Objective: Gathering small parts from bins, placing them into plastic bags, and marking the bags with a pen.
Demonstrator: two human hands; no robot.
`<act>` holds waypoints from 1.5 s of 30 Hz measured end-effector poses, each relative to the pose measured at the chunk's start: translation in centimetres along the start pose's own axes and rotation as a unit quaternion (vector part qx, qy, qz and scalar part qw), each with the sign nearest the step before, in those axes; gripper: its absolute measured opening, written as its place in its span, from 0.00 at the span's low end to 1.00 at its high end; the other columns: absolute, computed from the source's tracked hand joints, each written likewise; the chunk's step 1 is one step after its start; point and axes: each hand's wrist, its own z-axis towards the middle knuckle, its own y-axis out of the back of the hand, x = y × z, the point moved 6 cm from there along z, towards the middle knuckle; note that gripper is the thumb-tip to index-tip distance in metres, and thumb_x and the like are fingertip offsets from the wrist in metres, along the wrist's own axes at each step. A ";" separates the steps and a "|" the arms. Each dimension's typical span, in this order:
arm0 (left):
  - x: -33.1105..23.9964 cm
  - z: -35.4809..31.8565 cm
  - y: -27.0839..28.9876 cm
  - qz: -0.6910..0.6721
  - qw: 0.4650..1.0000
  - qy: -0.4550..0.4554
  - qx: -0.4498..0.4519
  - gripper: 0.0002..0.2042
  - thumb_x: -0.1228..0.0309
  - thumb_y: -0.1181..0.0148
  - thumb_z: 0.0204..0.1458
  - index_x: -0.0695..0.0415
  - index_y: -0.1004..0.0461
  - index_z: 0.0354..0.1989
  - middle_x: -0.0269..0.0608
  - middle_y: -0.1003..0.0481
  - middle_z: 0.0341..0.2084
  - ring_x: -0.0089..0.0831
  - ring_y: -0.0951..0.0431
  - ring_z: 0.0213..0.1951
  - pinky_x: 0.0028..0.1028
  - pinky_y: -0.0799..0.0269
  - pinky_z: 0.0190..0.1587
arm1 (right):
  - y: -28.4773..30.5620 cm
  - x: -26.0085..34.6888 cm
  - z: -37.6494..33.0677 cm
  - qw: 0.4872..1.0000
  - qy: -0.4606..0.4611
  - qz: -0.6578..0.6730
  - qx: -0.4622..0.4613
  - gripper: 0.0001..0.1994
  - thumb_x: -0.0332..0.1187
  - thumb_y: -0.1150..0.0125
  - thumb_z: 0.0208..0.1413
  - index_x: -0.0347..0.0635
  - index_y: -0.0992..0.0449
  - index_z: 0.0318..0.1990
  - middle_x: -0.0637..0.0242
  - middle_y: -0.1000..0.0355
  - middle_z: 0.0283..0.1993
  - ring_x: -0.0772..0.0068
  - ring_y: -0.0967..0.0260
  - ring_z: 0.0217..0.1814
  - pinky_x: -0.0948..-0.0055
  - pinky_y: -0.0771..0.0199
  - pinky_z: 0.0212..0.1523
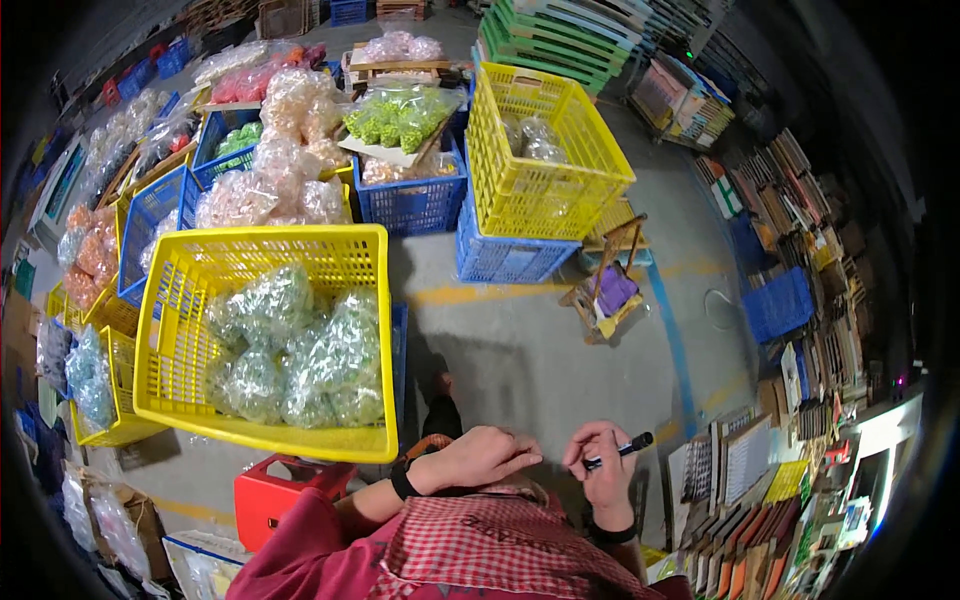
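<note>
Underfoot: grey concrete floor [520, 350] with a yellow painted line and a blue one, in a crowded storeroom.
Left hand [480, 458]: lies flat and relaxed on a red checked cloth [490, 545] at the lower edge, fingers loose, holding nothing.
Right hand [605, 465]: fingers pinched around a black pen [620, 450], just beside the left hand.
Near left: yellow crate [180, 340] full of clear bags of pale green pieces; red crate [265, 495] below it.
Beyond: blue crate [415, 200], tall yellow crate [540, 150] on another blue one, small wooden stool [610, 285].
Right edge: flat packs standing in rows.
</note>
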 end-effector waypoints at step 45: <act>43.8 27.1 45.3 -0.009 0.897 0.367 -0.246 0.13 0.69 0.42 0.49 0.58 0.26 0.43 0.45 0.23 0.35 0.36 0.22 0.37 0.31 0.28 0.42 | -2.0 -9.0 73.7 0.739 0.022 -0.640 0.210 0.25 0.41 0.40 0.49 0.38 0.33 0.53 0.53 0.26 0.38 0.51 0.27 0.37 0.58 0.28 0.37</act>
